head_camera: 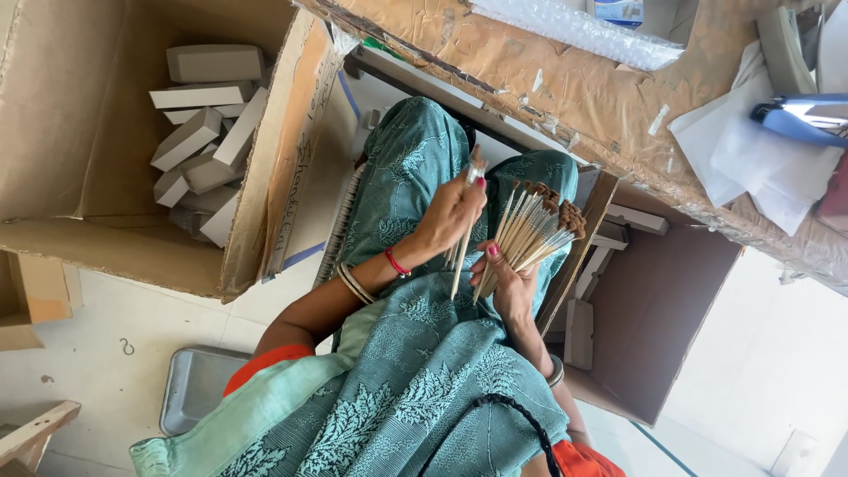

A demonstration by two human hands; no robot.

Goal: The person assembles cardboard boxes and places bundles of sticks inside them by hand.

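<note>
Sticks in both my hands, right over my lap!

My left hand [452,212] is closed around a few thin sticks [465,231], pinching them upright. Just beside it, my right hand [511,278] grips a fanned bundle of brown-tipped sticks [533,228], fingers wrapped around the lower ends. Beyond my left hand, a cardboard box [265,177] holds small grey packets [205,132]. Behind that elbow, a metal tray [190,384] sits on the floor.

hands [455,212]: 2 | cardboard boxes [79,132]: 3 | metal tray [194,384]: 1
</note>
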